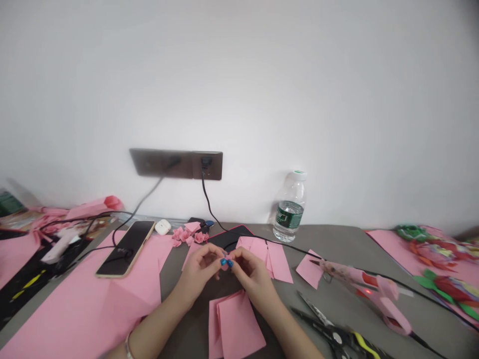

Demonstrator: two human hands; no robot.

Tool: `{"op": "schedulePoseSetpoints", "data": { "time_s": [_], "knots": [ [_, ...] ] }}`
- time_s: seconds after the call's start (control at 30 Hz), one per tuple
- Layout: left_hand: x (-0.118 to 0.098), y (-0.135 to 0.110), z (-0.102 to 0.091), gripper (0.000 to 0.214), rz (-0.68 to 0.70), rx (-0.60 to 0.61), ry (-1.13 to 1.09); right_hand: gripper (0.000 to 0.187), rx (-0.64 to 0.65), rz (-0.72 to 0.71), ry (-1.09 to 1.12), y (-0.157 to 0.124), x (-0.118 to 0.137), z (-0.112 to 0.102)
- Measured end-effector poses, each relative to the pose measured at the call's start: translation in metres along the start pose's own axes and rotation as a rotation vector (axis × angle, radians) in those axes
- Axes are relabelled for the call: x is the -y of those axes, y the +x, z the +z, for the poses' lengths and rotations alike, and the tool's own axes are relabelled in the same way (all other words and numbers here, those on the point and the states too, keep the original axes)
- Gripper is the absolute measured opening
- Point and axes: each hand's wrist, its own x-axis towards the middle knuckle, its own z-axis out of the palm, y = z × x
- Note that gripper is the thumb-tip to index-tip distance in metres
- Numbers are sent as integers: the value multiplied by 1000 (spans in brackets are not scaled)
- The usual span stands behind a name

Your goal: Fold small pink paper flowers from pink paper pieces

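Pinching a small folded piece of pink paper (225,263) between both hands, with the left hand (198,271) and right hand (250,276) close together above the gray table (329,244), and the fingers (213,253) clenched on the paper. Lying between the forearms, a loose stack of pink paper (237,324); just past the hands, more pink paper squares (271,259). Spreading across the left of the table, large pink sheets (112,304) beneath a phone (125,248) with a cable attached, a white earbud case (162,227) just beside it, and small pink paper flowers (189,235) nearby. Standing against the white wall (239,85), a clear water bottle (290,207) with a green label, below a dark wall socket panel (175,164) with two cables running down. Lying to the right, a pink glue gun (385,299) showing a small red light and, nearer the edge, pliers (329,331). Heaped at the far right, red and green paper flowers (437,254).
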Motion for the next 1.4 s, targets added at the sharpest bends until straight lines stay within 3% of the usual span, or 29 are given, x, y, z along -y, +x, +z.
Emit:
{"op": "schedulePoseSetpoints", "data": {
  "time_s": [0.23, 0.53, 0.8, 1.0, 1.3, 1.4],
  "knots": [
    [1, -1, -2, 21, 28, -7, -4, 36, 54, 36, 32, -1, 1, 1],
    [-3, -1, -2, 18, 1, 97, -9, 44, -40, 81, 77, 2, 2, -1],
    [4, 0, -2, 14, -44, 38, -37, 44, -49, 81, 126, 2, 1, 0],
    [5, 2, -4, 17, 61, 72, -19, 43, -25, 105, 190, 2, 2, 0],
    [5, 0, -8, 7, 264, 111, 198, 43, 23, 131, 272, 1, 2, 0],
    [5, -1, -7, 5, 258, 92, 213, 41, 18, 108, 272, 0, 3, 0]
  ]
}}
